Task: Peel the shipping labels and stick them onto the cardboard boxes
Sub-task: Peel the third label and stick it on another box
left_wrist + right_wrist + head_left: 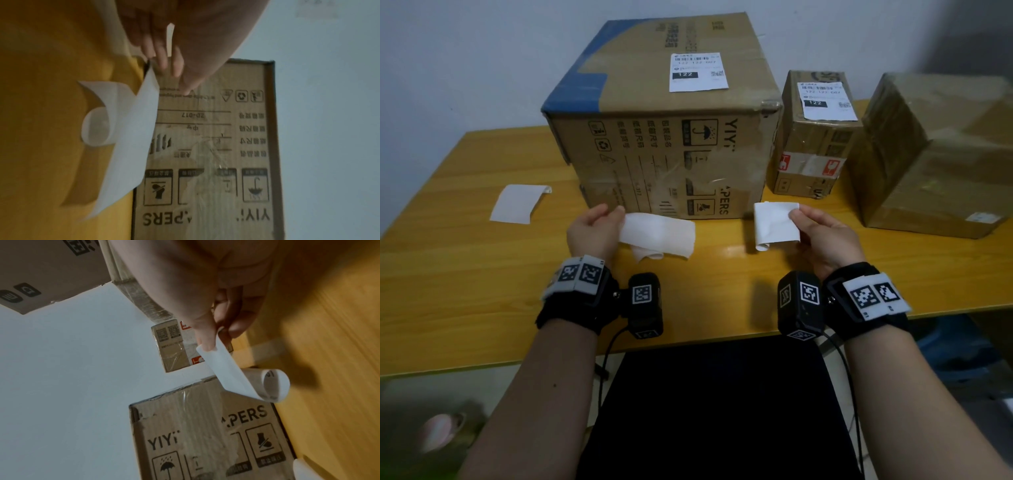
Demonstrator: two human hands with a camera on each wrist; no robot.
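My left hand (616, 216) pinches the edge of a blank white backing sheet (659, 238) just above the table, in front of the large cardboard box (664, 161). The wrist view shows that sheet (131, 138) curling at its free end below my fingers (164, 61). My right hand (796, 216) pinches a shipping label (775, 224) by its right edge, its blank side toward me. Print shows inside the curl of this label (242, 378). The large box and the small box (811, 154) each carry a printed label on top. The third box (935, 154) at the right shows none on top.
Another blank white sheet (518, 202) lies on the yellow wooden table (465, 260) at the left. The three boxes stand in a row along the back, against a pale wall. A black surface (715, 404) sits below the table's front edge.
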